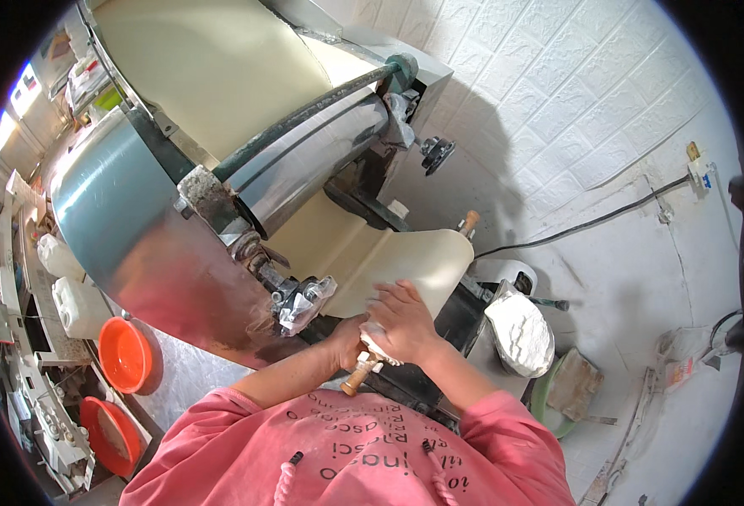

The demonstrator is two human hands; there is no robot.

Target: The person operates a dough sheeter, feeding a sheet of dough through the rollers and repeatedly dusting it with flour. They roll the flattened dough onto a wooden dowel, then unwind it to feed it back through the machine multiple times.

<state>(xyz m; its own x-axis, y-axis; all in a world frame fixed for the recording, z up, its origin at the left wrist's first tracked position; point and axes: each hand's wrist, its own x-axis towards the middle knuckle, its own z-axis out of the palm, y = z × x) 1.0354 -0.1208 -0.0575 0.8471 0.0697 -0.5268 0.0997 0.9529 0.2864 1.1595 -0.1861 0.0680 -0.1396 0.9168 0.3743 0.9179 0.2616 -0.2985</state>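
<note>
My hands meet in front of my chest at the near edge of a smooth, pale dough sheet (410, 253), which comes down from a dough-sheeting machine's steel roller (315, 158). My right hand (403, 322) is closed over a whitish piece of dough (379, 346); its fingers are blurred and reach onto the sheet. Against it sits my left hand (348, 341), its fingers mostly hidden. Just below the hands a turned wooden handle (354, 383) sticks out towards me. Another wooden handle (470, 221) shows beyond the sheet's far side.
A plastic-wrapped adjusting knob (307, 305) juts out left of my hands, beside the curved steel housing (176, 253). To the right are a scoop-shaped container of white flour (520, 329) and a green basin (545, 401). A black cable (587, 224) runs to the wall. Orange basins (125, 354) stand left.
</note>
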